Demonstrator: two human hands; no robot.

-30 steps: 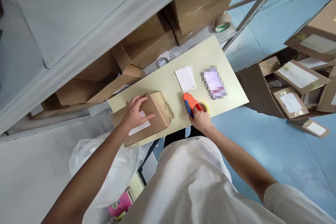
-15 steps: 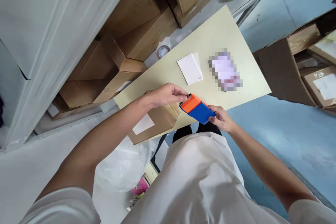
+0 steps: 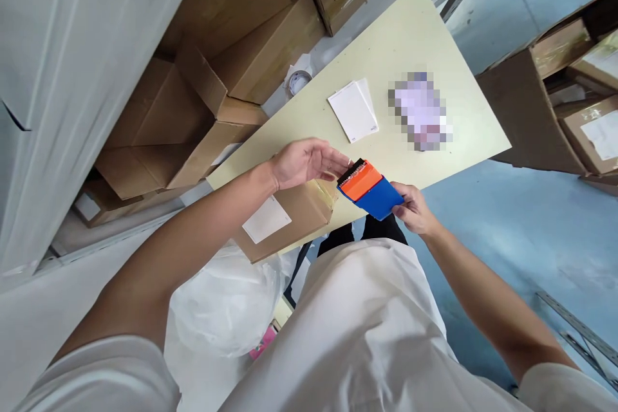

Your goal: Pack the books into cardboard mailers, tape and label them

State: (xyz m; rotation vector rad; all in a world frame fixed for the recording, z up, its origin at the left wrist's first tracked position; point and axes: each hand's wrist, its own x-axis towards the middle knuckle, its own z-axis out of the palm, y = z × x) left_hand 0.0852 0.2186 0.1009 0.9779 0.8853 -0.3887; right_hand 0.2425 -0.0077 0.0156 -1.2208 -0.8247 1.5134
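Observation:
My right hand grips the lower right corner of a flat blue sleeve, thumb on top. An orange piece sticks out of the sleeve's upper end, with a black edge and a row of small pale marks along it; I cannot make out its kind. Beside that black edge, my left hand is open, palm partly turned up, its fingertips close to the edge. Two white cards or pads lie overlapped on the pale table, beyond the hands.
A blurred-out purple item lies on the table's right part. A closed carton with a white label sits at the near left edge. Open cartons and a tape roll line the shelf. More cartons stand right.
My left hand has let go of the black edge and opened, its palm turning up. The orange piece shows its black edge more fully. The view has shifted slightly.

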